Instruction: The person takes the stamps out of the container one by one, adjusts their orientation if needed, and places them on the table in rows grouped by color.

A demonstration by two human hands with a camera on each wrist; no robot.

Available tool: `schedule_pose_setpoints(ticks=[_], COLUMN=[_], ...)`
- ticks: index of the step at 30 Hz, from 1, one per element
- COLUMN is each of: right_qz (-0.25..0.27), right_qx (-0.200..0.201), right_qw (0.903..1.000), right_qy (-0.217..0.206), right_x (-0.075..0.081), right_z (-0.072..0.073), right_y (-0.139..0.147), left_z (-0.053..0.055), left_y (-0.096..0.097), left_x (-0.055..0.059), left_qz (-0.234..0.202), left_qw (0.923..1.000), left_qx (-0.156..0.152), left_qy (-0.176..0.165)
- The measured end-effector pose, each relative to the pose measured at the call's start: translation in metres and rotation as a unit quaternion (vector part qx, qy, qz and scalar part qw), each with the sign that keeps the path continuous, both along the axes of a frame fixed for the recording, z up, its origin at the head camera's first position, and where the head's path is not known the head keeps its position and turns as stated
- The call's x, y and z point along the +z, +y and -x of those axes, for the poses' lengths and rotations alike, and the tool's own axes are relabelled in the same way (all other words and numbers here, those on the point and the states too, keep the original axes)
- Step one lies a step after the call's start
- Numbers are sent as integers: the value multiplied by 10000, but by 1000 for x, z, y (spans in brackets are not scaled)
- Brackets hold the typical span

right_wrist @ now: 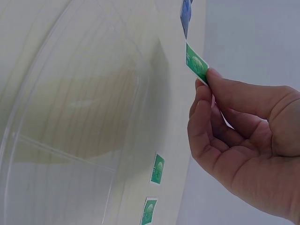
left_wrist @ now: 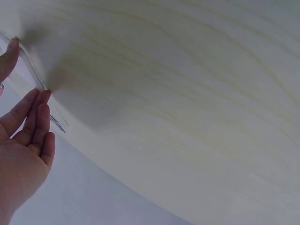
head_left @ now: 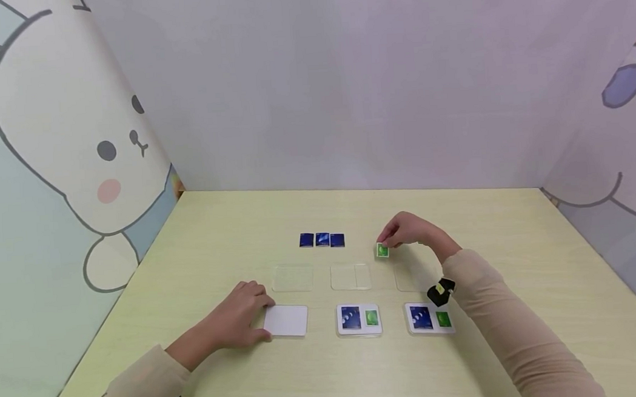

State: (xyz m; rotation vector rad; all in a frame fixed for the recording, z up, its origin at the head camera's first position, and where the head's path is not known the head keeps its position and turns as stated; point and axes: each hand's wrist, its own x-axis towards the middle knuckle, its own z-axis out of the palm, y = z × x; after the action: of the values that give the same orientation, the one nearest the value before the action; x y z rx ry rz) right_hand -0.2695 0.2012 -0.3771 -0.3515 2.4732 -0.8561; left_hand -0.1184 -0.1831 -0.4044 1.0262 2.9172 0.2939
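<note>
Pinching a green stamp (head_left: 382, 250) by its edge between thumb and fingertips, the right hand (head_left: 410, 229) is clamped on it just off the table (head_left: 495, 230), by the far left corner of the right clear plastic piece (head_left: 410, 276). That edge grip looks sound to me: most of the picture is uncovered, so a light squeeze should do, and a harder one might bow it. Levelling the stamp before it meets any surface would be wise. From the right wrist, a second green stamp (right_wrist: 158, 168) and a third green stamp (right_wrist: 149, 211) show lying on the table; the knuckles should pass above those. The left hand (head_left: 238, 319) has its thumb and fingers at opposite corners of the left end of a plain white card (head_left: 286, 320), gripping it between them; gentle sideways pressure ought to steady it best. To its right lie the middle card (head_left: 359, 319) and the right card (head_left: 430, 318), each showing blue beside green, handy for judging spacing. Farther off, three blue stamps (head_left: 322, 239) sit in a row, best left undisturbed by a passing sleeve
</note>
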Motion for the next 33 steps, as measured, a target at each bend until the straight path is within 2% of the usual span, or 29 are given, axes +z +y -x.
schedule_pose_setpoints(ticks=[7, 17, 33], right_qz=[-16, -64, -53], right_qx=[-27, -135, -50], right_qw=[10000, 9997, 9988], right_qy=[41, 216, 489], right_x=[0, -3, -5], right_z=[0, 1, 6], right_y=[1, 5, 11], left_z=[0, -1, -1], left_y=[0, 1, 0], left_x=[-1, -1, 1], left_qz=[-16, -14, -14], left_qw=[10000, 9998, 9999], left_qx=[-2, 108, 98], left_qy=[43, -136, -135])
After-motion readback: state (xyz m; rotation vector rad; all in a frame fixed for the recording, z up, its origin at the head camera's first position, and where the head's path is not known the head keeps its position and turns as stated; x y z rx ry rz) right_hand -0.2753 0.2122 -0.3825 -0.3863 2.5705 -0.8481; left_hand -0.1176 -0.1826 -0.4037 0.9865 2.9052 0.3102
